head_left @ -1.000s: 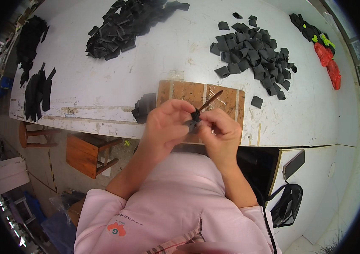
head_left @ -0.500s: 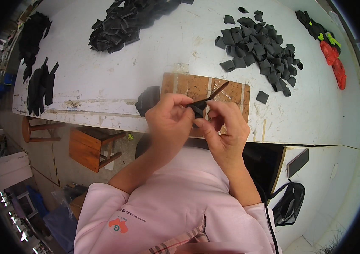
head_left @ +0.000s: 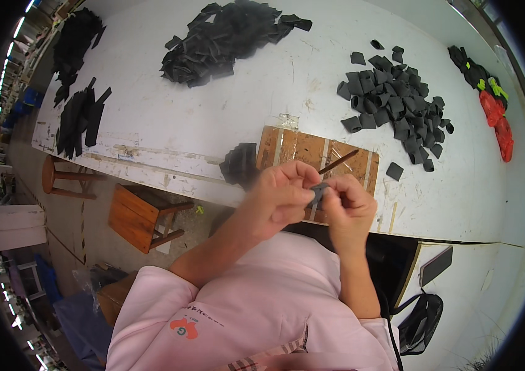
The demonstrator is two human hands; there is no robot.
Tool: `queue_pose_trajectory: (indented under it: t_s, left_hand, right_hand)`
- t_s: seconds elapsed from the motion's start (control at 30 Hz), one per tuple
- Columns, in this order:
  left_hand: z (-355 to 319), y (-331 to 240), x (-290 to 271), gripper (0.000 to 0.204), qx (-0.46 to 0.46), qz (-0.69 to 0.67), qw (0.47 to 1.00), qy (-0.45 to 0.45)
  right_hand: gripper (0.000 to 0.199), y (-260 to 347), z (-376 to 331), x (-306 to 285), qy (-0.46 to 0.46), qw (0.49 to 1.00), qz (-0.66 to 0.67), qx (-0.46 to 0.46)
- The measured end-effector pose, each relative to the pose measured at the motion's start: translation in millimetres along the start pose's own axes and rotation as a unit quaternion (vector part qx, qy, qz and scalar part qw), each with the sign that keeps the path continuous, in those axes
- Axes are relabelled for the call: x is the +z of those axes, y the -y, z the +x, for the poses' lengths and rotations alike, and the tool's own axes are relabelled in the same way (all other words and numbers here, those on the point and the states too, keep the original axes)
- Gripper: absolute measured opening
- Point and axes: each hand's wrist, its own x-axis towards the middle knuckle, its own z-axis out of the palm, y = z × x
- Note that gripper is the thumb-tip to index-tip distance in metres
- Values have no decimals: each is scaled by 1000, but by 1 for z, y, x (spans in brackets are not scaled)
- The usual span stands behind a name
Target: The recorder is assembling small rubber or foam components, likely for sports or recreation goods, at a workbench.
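A small dark grey fabric piece (head_left: 318,194) is pinched between my two hands, above the near edge of a brown board. My left hand (head_left: 279,199) is closed on its left side, and my right hand (head_left: 350,209) grips its right side with thumb and fingers. From behind my right fingers a thin dark brown stick (head_left: 340,161) slants up over the board (head_left: 285,148); its lower end is hidden, so I cannot tell what holds it. Just left of the board lies a small stack of dark fabric pieces (head_left: 239,164).
Folded dark fabric loops (head_left: 398,102) lie heaped at the right of the white table (head_left: 169,123). A larger pile of dark strips (head_left: 225,46) is at the back, with more strips (head_left: 80,120) on the left. Wooden stools (head_left: 135,216) stand beyond the table's near edge.
The whole view has shifted, so the table appears lower and farther right. Between my fingers the fabric now shows a flatter grey face, and less of the stick sticks out.
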Motion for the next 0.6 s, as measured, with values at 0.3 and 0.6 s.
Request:
queue_pose_trajectory:
  t_s: [0.3, 0.6]
  left_hand:
    - [10, 26, 4, 13, 294, 472, 813, -171]
    - [21, -28, 36, 12, -45, -133, 982, 130]
  right_hand:
    - [20, 3, 10, -16, 176, 774, 520, 315]
    - [25, 34, 72, -41, 227, 904, 320, 171]
